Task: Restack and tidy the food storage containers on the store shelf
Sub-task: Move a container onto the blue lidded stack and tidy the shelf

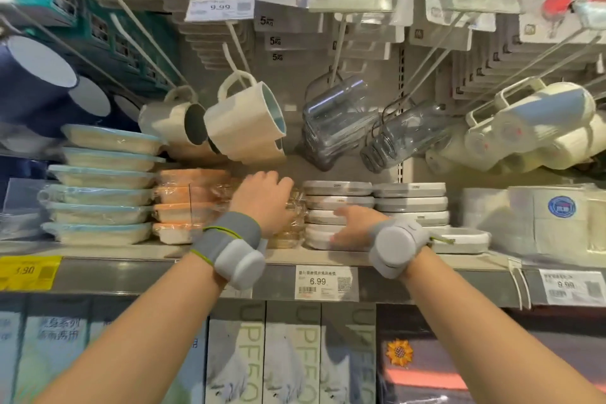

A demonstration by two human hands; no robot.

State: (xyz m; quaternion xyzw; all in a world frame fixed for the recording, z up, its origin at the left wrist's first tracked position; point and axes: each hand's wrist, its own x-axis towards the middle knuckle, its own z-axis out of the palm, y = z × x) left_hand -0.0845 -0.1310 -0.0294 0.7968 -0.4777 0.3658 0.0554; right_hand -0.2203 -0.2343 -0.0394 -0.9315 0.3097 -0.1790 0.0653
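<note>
Stacks of food containers stand on the shelf (pixel 131 248). At left is a tall stack with blue lids (pixel 101 187), then an orange-lidded stack (pixel 187 203), a wrapped yellowish stack (pixel 293 223) and two grey-lidded stacks (pixel 337 197) (pixel 411 203). My left hand (pixel 265 200) lies over the yellowish stack, fingers curved around its top and hiding most of it. My right hand (pixel 352 226) presses flat against the front of the lower grey-lidded containers. One single grey container (pixel 459 239) sits low at right.
Cream mugs (pixel 246 118) and clear jars (pixel 341 118) hang on hooks just above the stacks. White boxes (pixel 551 216) fill the shelf's right end. Price tags (pixel 323 282) line the shelf edge; boxed goods stand below.
</note>
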